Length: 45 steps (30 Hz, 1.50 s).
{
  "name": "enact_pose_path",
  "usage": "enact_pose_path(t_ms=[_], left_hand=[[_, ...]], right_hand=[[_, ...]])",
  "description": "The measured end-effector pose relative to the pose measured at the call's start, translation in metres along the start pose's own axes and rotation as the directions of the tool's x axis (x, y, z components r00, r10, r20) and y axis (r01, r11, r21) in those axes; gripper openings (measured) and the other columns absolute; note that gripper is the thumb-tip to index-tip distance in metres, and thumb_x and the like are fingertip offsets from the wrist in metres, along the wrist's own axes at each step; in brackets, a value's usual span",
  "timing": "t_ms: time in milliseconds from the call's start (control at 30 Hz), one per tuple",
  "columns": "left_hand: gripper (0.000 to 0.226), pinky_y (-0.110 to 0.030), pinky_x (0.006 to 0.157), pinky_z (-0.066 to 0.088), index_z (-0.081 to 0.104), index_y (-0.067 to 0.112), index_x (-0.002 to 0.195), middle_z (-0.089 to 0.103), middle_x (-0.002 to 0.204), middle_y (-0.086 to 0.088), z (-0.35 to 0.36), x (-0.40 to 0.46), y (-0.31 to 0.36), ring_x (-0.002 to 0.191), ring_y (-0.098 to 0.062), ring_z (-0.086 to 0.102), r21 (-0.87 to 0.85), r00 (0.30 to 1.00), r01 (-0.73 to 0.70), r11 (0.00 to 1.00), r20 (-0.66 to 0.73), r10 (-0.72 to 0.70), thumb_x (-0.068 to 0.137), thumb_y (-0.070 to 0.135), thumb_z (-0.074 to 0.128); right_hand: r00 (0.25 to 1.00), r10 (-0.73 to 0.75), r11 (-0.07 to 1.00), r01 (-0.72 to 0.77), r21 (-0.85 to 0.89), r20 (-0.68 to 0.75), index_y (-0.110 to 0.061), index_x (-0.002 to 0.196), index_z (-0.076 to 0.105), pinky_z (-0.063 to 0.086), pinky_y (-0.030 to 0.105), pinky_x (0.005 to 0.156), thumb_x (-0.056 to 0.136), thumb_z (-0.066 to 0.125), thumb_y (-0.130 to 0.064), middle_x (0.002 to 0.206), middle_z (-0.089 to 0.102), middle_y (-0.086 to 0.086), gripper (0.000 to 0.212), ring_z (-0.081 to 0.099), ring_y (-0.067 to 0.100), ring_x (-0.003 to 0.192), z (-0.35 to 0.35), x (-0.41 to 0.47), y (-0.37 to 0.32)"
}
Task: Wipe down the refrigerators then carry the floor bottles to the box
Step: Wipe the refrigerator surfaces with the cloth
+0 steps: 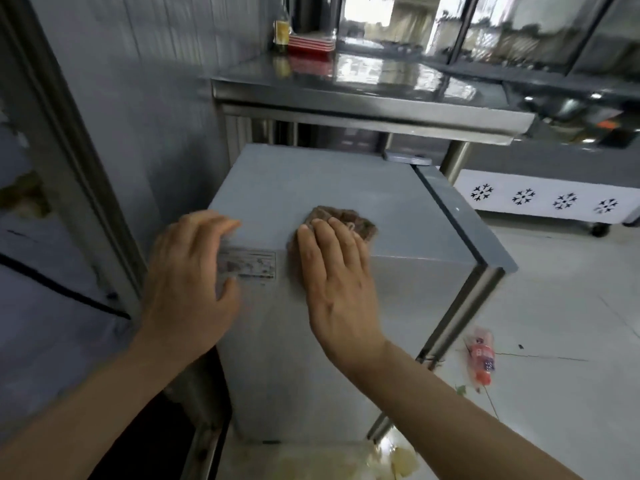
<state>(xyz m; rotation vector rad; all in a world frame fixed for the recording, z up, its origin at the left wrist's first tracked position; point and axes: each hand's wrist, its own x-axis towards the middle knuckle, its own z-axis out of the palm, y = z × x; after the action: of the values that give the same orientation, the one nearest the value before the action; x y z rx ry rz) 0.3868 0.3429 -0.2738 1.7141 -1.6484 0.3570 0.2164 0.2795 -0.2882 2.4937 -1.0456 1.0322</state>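
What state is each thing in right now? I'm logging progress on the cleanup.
Small refrigerator: door shut, being wiped.
Brown cloth: bunched, pressed over the fridge's top edge.
Right hand: flat on the cloth.
Left hand: open, braced on the fridge's side, by the label.
Red bottle: lying on the floor.

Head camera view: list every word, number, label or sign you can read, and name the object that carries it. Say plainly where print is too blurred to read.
Sticker on the small grey refrigerator, beside the left hand: printed, too blurred to read.
Red label on the floor bottle: pale marks, not legible.
Yellow label on the bottle on the steel counter: too small to read.
White chest freezer: four snowflake symbols, no words.
No text can be read anywhere.
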Motion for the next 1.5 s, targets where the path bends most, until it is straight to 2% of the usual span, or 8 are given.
enact_pose_path(t_ms=[133,267,467,700,933,1067,1300,1500], left_hand=[[0.041,-0.042,0.091,0.04,0.058,0.0,0.112,0.052,0.112,-0.016,0.015,-0.009,-0.015,0.105,-0.036,0.051,-0.022,0.994,-0.021,1.0,-0.106,0.018,0.071,0.005,0.066],[0.044,-0.038,0.085,0.041,0.057,0.001,0.112,0.05,0.111,-0.016,0.035,-0.011,-0.02,0.105,-0.034,0.048,-0.031,0.964,-0.045,0.998,-0.263,0.036,0.071,-0.003,0.07],[0.036,-0.027,0.088,0.035,0.06,0.002,0.113,0.056,0.108,-0.014,0.045,-0.011,-0.028,0.102,-0.03,0.051,-0.038,0.911,-0.141,0.989,-0.395,0.115,0.077,0.005,0.059],[0.057,-0.027,0.096,0.036,0.049,0.015,0.13,0.053,0.127,0.0,0.042,-0.024,-0.037,0.115,-0.013,0.048,-0.226,0.932,-0.172,0.959,-0.352,0.085,0.077,-0.003,0.06],[0.073,-0.021,0.095,0.041,0.029,0.018,0.141,0.041,0.143,0.007,0.034,-0.03,-0.048,0.13,0.001,0.037,-0.408,0.944,-0.185,0.894,-0.326,0.046,0.08,-0.01,0.058],[0.076,-0.001,0.075,0.042,0.026,0.023,0.142,0.04,0.145,0.004,0.038,-0.037,-0.053,0.124,-0.003,0.042,-0.482,0.965,-0.078,0.873,-0.255,-0.055,0.081,-0.013,0.053],[0.074,-0.035,0.099,0.044,0.019,0.036,0.142,0.04,0.143,0.008,0.041,-0.057,-0.059,0.117,-0.002,0.045,-0.449,0.987,0.004,0.893,-0.14,-0.075,0.086,0.0,0.052],[0.076,-0.032,0.101,0.042,0.016,0.034,0.144,0.04,0.145,0.008,0.034,-0.063,-0.057,0.119,-0.004,0.048,-0.48,0.992,0.037,0.877,-0.089,-0.09,0.087,-0.003,0.051]], right_hand=[[0.986,-0.158,0.967,0.167,-0.194,0.06,-0.008,0.142,0.04,0.03,0.049,0.111,0.091,0.04,-0.02,0.138,0.048,0.017,0.052,0.042,0.037,0.13,-0.009,-0.015,0.039],[0.999,-0.024,0.933,0.007,-0.36,-0.041,-0.009,0.137,0.04,0.026,0.051,0.108,0.08,0.063,-0.019,0.135,0.048,0.018,0.063,0.043,0.037,0.126,-0.028,-0.049,0.098],[0.942,0.078,0.932,-0.185,-0.311,-0.326,0.0,0.13,0.047,0.023,0.048,0.108,0.084,0.054,-0.007,0.129,0.05,0.02,0.047,0.041,0.039,0.122,-0.027,-0.066,0.128],[0.871,0.042,0.99,-0.103,-0.099,-0.49,-0.002,0.127,0.05,0.024,0.036,0.107,0.092,0.041,-0.011,0.125,0.05,0.016,0.037,0.037,0.03,0.119,0.027,-0.032,0.054],[0.92,-0.123,0.992,0.1,-0.08,-0.373,-0.001,0.123,0.053,0.03,0.049,0.106,0.088,0.048,-0.02,0.119,0.053,0.018,0.04,0.044,0.036,0.112,0.067,0.012,-0.05],[0.934,-0.291,0.951,0.259,-0.168,-0.208,-0.003,0.137,0.044,0.021,0.047,0.114,0.089,0.039,-0.024,0.135,0.047,0.019,0.053,0.039,0.039,0.128,0.059,0.011,-0.049],[0.929,-0.113,0.978,0.041,-0.207,-0.352,-0.003,0.14,0.041,0.023,0.054,0.113,0.089,0.044,-0.012,0.143,0.039,0.022,0.052,0.028,0.039,0.136,0.023,-0.039,0.052],[0.894,-0.105,0.994,0.093,-0.049,-0.436,0.003,0.124,0.055,0.029,0.054,0.106,0.089,0.041,-0.011,0.126,0.054,0.021,0.04,0.043,0.042,0.123,0.055,-0.008,-0.017]])
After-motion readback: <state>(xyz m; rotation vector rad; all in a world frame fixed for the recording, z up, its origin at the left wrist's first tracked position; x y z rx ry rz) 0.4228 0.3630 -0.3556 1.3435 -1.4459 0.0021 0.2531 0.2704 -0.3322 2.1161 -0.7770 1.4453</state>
